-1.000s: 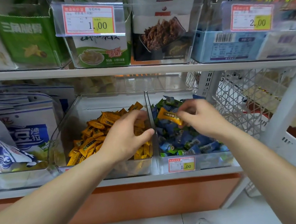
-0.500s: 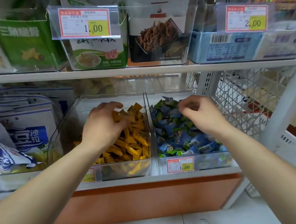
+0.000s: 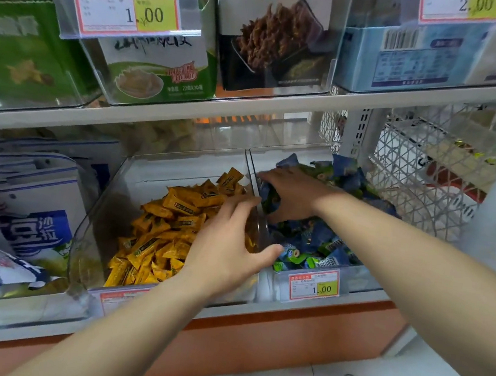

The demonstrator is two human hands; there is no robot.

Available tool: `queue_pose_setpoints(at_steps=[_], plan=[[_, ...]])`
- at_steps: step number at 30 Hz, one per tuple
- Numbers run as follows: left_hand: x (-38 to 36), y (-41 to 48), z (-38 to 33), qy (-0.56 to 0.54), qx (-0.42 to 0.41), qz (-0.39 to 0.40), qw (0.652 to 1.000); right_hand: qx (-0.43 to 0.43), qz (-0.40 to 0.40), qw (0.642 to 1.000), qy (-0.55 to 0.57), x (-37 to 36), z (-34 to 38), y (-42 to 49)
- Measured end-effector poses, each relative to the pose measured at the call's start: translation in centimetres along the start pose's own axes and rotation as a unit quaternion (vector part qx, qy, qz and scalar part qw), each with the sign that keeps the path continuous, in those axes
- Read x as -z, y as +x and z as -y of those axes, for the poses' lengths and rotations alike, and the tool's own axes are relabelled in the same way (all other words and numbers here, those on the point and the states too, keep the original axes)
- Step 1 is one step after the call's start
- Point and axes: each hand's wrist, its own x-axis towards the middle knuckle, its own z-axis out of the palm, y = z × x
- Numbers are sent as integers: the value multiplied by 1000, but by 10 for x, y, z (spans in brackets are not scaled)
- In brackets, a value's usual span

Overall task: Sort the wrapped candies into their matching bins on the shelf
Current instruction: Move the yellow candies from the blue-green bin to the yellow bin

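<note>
- The left hand [image 3: 228, 252] lies over the right side of the clear plastic left bin [image 3: 98, 222]. Its fingers [image 3: 238, 211] are straight and spread above the yellow wrapped candies [image 3: 171, 220], and its thumb reaches across the shared wall towards the neighbouring bin.
- The right hand [image 3: 296, 195] is down in the clear plastic right bin [image 3: 362, 279], hard against that same dividing wall. Its fingers [image 3: 271, 179] are bent into the blue-and-green wrapped candies [image 3: 311, 239]; I cannot tell whether they pinch one.
- Both bins stand side by side, touching, at the front edge of the white lower shelf [image 3: 229, 310]. The yellow pile fills the left bin's front and right, leaving its back left bare.
- The white upper shelf [image 3: 248, 107] runs close overhead, leaving a low gap above the bins.
- A white wire mesh basket [image 3: 408, 179] stands just beside the right bin's far side.
- A red-and-yellow price tag [image 3: 313, 285] fronts the right bin.
</note>
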Motion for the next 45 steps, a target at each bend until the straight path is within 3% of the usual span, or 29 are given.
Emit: queue_pose_setpoints(at_steps=[3, 7, 11, 15, 20, 22, 26, 30, 33, 35, 38, 45], plan=[[-2, 0, 2, -2, 1, -1, 1000, 38, -54, 996, -64, -8, -2, 2], [-2, -1, 5, -19, -9, -4, 1000, 69, -85, 993, -39, -7, 2, -8], [-1, 0, 7, -24, -5, -3, 1000, 27, -99, 990, 100, 10, -5, -27], [0, 0, 7, -41, -3, 6, 999, -12, -198, 945, 260, 31, -24, -51], [1, 0, 6, -40, 1, 14, 999, -40, -266, 910, 315, 35, -43, -66], [1, 1, 6, -40, 2, 16, 999, -66, -205, 939, 270, 34, -45, -70], [2, 1, 6, -41, 2, 16, 999, -75, 3, 987, 145, 36, -37, -73], [1, 1, 5, -41, 5, 13, 999, -30, -66, 994, 77, 36, -12, -63], [2, 0, 5, -42, 2, 15, 999, 40, 24, 994, 96, 17, 16, -50], [3, 0, 5, -41, 2, 16, 999, 41, 77, 995, 42, 4, 23, -45], [4, -1, 6, -38, 3, 15, 999, 41, 101, 994, 6, -1, 18, -51], [5, 0, 9, -48, 8, 25, 999, 46, 138, 985, 91, 1, 15, -64]])
